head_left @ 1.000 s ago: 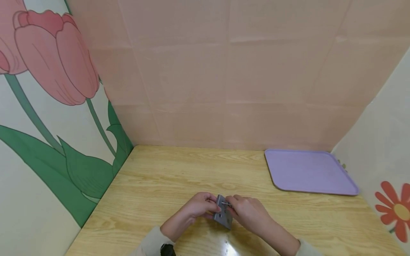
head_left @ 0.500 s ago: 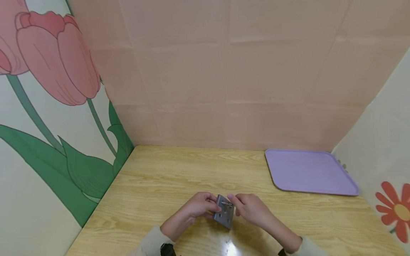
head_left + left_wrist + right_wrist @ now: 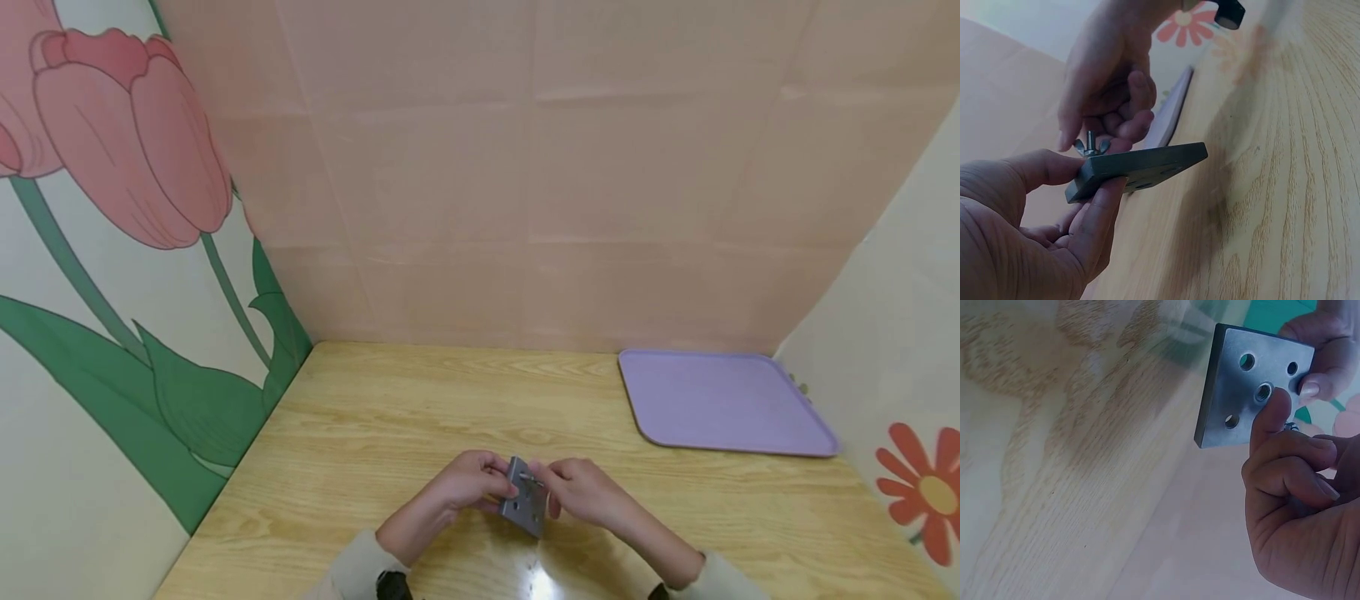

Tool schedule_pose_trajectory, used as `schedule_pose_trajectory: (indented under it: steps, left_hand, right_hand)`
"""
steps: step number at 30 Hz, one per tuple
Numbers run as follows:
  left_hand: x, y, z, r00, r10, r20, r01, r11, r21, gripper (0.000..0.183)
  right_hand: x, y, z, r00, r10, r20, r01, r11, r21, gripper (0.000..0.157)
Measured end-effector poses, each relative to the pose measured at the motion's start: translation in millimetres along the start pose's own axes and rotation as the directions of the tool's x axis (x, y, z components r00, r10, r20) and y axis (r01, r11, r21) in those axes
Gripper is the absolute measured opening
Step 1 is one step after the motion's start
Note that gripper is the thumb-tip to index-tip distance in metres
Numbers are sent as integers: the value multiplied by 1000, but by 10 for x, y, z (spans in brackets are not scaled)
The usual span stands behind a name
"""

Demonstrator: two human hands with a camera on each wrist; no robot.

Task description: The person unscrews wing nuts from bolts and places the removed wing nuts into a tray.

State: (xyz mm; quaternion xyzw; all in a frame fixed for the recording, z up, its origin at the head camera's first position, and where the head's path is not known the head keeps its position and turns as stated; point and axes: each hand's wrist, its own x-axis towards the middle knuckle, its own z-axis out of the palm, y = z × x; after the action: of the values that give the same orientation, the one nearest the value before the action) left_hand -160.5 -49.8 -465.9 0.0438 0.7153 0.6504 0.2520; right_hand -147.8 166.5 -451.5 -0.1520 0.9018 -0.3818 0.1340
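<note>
- Metal plate (image 3: 1235, 390): grey, flat, square-cornered, held tilted above the table, in front of the person; several round holes are shown in its face, one near the middle ringed by a wider recess.
- Wing nut (image 3: 1090, 150): seated on a threaded post near one corner of the plate, on the side turned to the right hand; the post end is seen standing up between the two wings.
- Left hand (image 3: 472, 482): plate edge pinched, thumb on one face and a finger on the opposite one; remaining fingers curled beneath.
- Right hand (image 3: 588, 490): held at the wing-nut side, one finger stretched across the plate's face, the others bent in; fingertips narrowly spaced about the wing nut. Whether it is gripped or merely touched cannot be told.
- Table (image 3: 420, 392): pale wood grain; a shadow is cast below the plate and a bright glare spot is seen nearer the person.
- Tray (image 3: 727, 404): lilac, rounded corners, laid flat at the far right of the table, well apart from both hands.
- Sleeves (image 3: 356, 568): light-coloured, both forearms; a dark object is worn at each cuff.
- Backdrop (image 3: 442, 167): pinkish-beige, creased, raised behind the table.
- Side walls: pink tulip (image 3: 138, 142) printed at left, orange-red flower (image 3: 937, 496) at right.
</note>
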Motion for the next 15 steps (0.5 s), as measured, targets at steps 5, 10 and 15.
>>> schedule_pose_trajectory:
  steps: [5, 10, 15]
  left_hand:
    - [2, -6, 0, 1000, -10, -1, 10, 1000, 1, 25]
    - [1, -8, -2, 1000, -14, 6, 14, 1000, -3, 24]
    - [-6, 8, -7, 1000, -19, 13, 19, 1000, -10, 23]
  right_hand:
    - [-6, 1, -2, 1000, 6, 5, -6, 1000, 1, 48]
    - [-15, -5, -6, 1000, -16, -3, 16, 1000, -20, 44]
    - [-20, -7, -1, 994, -91, -54, 85, 990, -111, 35]
